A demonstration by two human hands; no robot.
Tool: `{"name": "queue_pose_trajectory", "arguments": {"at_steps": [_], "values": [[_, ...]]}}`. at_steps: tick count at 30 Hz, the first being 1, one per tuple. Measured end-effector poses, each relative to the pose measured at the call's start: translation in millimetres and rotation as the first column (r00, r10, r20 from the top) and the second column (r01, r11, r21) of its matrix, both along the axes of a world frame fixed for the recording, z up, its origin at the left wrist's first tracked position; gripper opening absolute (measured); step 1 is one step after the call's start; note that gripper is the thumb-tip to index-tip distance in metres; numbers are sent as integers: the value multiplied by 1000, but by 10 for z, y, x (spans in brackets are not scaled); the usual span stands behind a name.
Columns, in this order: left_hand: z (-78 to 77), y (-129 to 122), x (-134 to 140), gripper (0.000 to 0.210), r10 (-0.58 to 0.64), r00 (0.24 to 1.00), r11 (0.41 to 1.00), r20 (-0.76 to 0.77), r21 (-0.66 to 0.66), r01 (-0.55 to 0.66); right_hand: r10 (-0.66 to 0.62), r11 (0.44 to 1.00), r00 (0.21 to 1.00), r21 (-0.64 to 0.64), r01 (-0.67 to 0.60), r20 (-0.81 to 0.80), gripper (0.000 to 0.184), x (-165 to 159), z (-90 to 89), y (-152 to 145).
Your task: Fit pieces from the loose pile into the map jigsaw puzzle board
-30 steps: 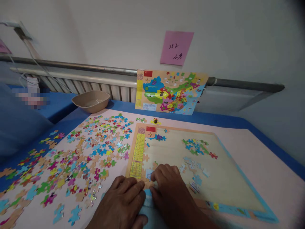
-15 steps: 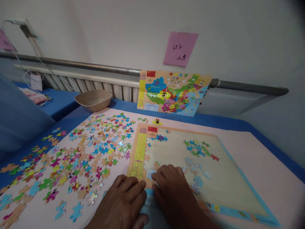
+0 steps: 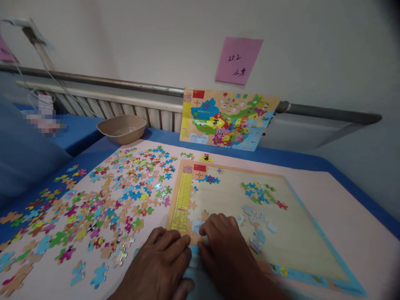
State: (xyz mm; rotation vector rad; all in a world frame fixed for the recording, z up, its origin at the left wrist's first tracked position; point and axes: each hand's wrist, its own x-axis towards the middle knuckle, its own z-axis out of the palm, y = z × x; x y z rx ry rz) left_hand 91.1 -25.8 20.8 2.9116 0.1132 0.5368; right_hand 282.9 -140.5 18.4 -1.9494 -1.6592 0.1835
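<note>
Puzzle piece [image 3: 196,227] beside right fingers [image 3: 208,225].

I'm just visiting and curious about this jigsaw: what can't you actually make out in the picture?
All in the head view:
- What lies under the left hand and right hand: they cover the near left corner of the puzzle board, so any piece beneath is hidden.
- Both forearms: cut off by the bottom edge.
- A patch at the left edge: blurred out.
- Handwriting on the pink note: too small to read surely.
- Print on the reference map: too small.

Left hand [image 3: 159,266], right hand [image 3: 223,250]: bare, no sleeves, no rings.
</note>
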Motion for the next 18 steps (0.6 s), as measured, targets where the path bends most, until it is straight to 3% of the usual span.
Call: {"name": "queue_pose_trajectory", "arguments": {"at_steps": [13,18], "values": [[3,-14,21,27,23,999,999,25,37,-24,38,999,999,15,-38,-2,22,19,39,-5],[5,-7,13,29,8,1000,1000,-1,25,-8,48,999,996,26,-46,-76,22,6,39,4]]}}
